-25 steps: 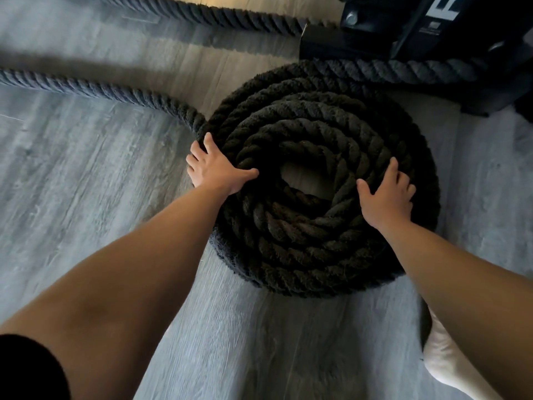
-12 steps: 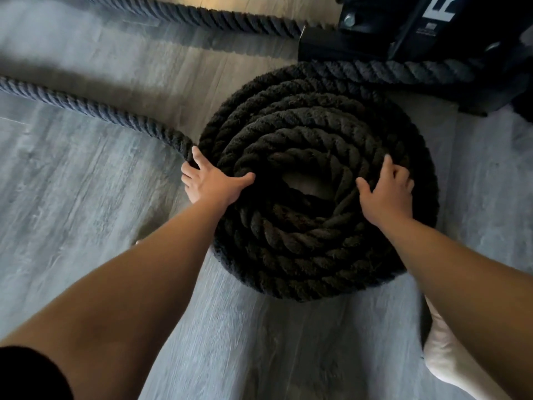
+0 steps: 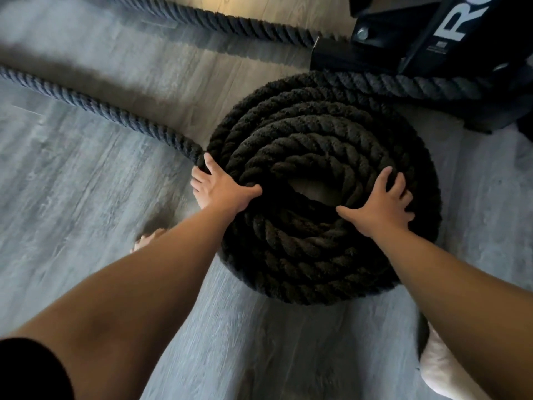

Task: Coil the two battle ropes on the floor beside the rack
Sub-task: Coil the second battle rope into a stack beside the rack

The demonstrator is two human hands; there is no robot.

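Note:
A thick black battle rope lies wound in a stacked coil (image 3: 305,255) on the grey floor, with a small hole in its middle. My left hand (image 3: 222,189) grips the coil's left rim, where the loose tail (image 3: 86,103) runs off to the far left. My right hand (image 3: 383,204) presses flat on the coil's right top, fingers spread. A second rope (image 3: 230,24) stretches across the floor at the top. Another length of rope (image 3: 409,85) passes along the rack base behind the coil.
The black rack base (image 3: 403,44), with white lettering, stands at the top right, close behind the coil. A bare foot (image 3: 147,239) shows under my left forearm. Something white (image 3: 444,370) lies at the bottom right. Grey wood-look floor (image 3: 72,197) spreads to the left and front.
The loose tail has swung in closer to the coil's left side. My left hand has slid slightly down along the rim. My right hand stays on top.

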